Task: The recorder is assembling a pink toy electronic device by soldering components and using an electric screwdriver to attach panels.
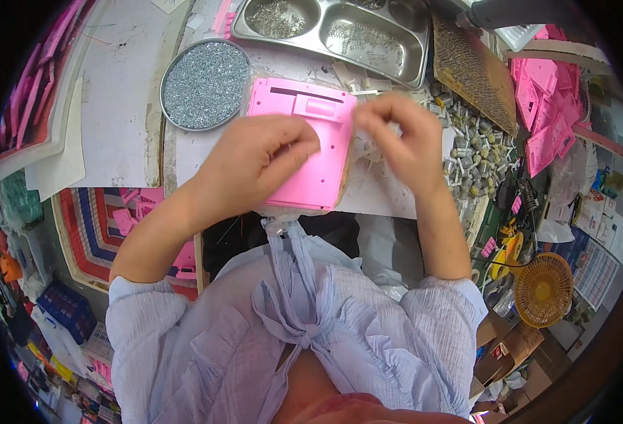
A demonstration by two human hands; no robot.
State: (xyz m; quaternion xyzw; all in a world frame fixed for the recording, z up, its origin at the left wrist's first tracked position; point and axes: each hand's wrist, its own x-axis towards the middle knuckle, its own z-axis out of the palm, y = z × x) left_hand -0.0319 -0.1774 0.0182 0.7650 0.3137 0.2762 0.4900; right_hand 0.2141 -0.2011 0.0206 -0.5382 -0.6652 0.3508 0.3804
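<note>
A flat pink plastic casing lies on the white worktable in front of me, with a long dark slot near its far edge and a raised rectangular part below that. Over its left half rests my left hand, thumb and fingers drawn together in a pinch; whatever sits between the fingertips is hidden. My right hand hovers just off the casing's right edge, fingers curled toward the thumb and slightly blurred. If it holds something, that is too small to make out.
A round tin of small silvery screws stands left of the casing. Behind is a steel compartment tray with small metal parts. Small white and grey pieces are heaped at right, beside a brown board. More pink casings lie far right.
</note>
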